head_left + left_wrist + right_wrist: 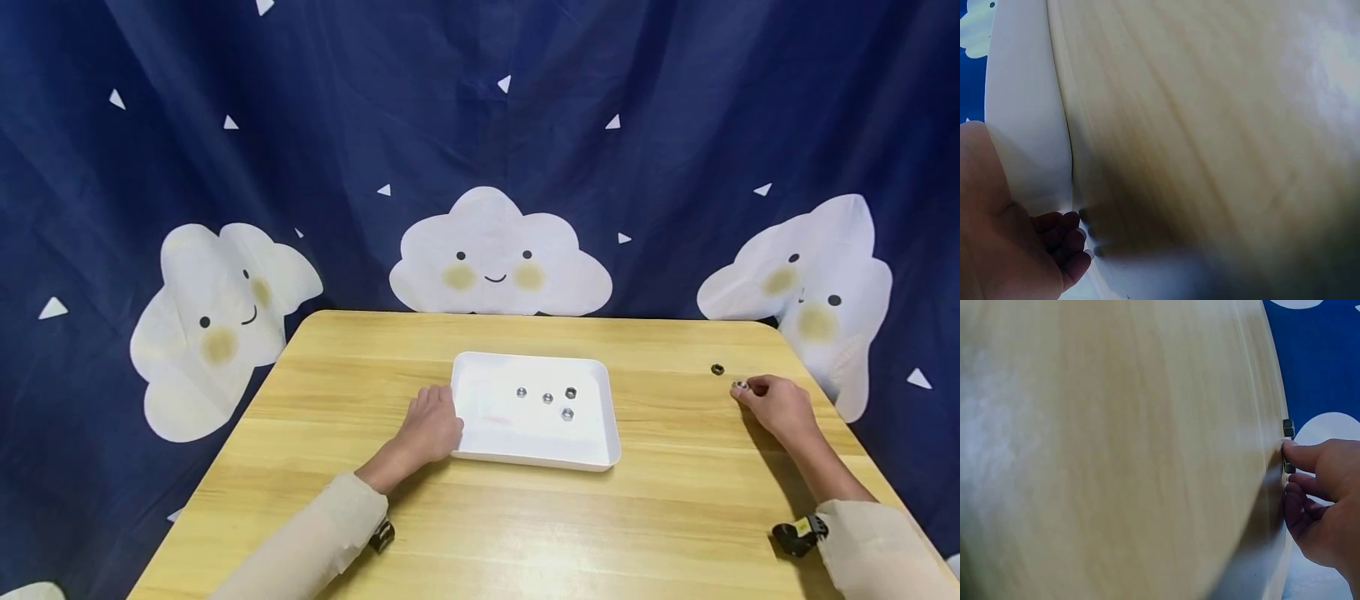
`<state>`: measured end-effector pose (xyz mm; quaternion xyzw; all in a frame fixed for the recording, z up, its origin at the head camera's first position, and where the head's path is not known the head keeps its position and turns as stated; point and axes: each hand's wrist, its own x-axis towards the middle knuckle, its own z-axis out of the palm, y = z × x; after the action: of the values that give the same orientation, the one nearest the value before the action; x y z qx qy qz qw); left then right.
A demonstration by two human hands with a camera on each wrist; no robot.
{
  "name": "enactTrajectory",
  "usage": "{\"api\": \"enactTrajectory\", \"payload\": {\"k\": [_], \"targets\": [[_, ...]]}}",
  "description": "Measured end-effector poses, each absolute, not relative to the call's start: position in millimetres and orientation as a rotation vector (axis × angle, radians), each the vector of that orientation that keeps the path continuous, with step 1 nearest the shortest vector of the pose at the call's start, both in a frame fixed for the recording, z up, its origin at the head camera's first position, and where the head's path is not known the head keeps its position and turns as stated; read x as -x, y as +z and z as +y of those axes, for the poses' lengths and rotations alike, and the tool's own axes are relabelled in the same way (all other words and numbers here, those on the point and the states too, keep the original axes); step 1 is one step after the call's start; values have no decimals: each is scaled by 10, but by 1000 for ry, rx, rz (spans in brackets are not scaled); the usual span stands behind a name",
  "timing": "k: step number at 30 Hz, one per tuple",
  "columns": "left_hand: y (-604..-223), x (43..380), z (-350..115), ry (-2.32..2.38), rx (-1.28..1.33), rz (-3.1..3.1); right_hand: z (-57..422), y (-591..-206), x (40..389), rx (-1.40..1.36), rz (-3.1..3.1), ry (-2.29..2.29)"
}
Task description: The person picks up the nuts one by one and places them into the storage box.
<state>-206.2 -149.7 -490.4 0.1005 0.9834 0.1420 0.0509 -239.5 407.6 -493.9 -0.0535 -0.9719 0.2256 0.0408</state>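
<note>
A shallow white tray [487,437] lies on the wooden table, with several metal hex nuts inside, among them a silver nut [567,414] and a darker nut [571,392]. My left hand [433,427] grips the tray's left side, thumb by the rim; in the left wrist view its curled fingers [1072,259] are beside the tray's wall. Far to the right, my right hand [783,408] pinches a silver nut [741,385] between thumb and fingertips at the tabletop. Just beyond it lies a loose dark nut [717,369], seen also in the right wrist view.
The light wooden table [525,533] has rounded far corners. Behind it hangs a dark blue curtain [337,108] printed with white clouds and triangles. A small black device [798,535] is strapped at the right wrist, another at the left.
</note>
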Motion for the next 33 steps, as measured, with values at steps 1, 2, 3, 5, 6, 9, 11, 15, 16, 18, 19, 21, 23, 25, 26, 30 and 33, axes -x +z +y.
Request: {"api": "enactTrajectory", "payload": {"k": [1, 2, 3, 5, 6, 9, 11, 15, 16, 18, 19, 21, 23, 25, 26, 30, 33], "targets": [[-4899, 2059, -1493, 436, -304, 2989, 4075, -4937, 2396, 168, -2969, 690], [-4895, 2057, -1491, 435, -302, 2986, 4073, -4933, 2397, 171, -2964, 693], [-4888, 2055, -1489, 430, -299, 2985, 4071, -4929, 2399, 177, -2961, 698], [-4879, 2054, -1486, 427, -293, 2986, 4068, -4923, 2403, 183, -2959, 705], [-4876, 2055, -1486, 426, -291, 2987, 4066, -4920, 2402, 189, -2961, 712], [-4872, 2060, -1487, 422, -284, 2986, 4068, -4924, 2400, 195, -2967, 715], [-4875, 2062, -1488, 424, -283, 2986, 4068, -4926, 2396, 195, -2967, 721], [-4883, 2059, -1488, 429, -285, 2992, 4071, -4940, 2398, 192, -2955, 728], [-4885, 2057, -1489, 428, -286, 2994, 4069, -4940, 2399, 191, -2953, 732], [-4888, 2059, -1487, 427, -289, 2997, 4074, -4945, 2403, 188, -2950, 733], [-4888, 2060, -1487, 425, -292, 2999, 4075, -4943, 2404, 188, -2950, 738], [-4887, 2058, -1488, 427, -296, 2999, 4082, -4943, 2408, 183, -2946, 733], [-4886, 2056, -1491, 431, -299, 2998, 4092, -4942, 2413, 173, -2941, 719], [-4887, 2052, -1494, 436, -299, 2996, 4099, -4937, 2419, 165, -2937, 706], [-4889, 2051, -1496, 438, -298, 2995, 4103, -4934, 2422, 163, -2938, 700], [-4895, 2056, -1498, 440, -291, 2986, 4105, -4912, 2427, 179, -2962, 699], [-4899, 2055, -1498, 444, -285, 2979, 4103, -4891, 2431, 194, -2978, 696]]}}
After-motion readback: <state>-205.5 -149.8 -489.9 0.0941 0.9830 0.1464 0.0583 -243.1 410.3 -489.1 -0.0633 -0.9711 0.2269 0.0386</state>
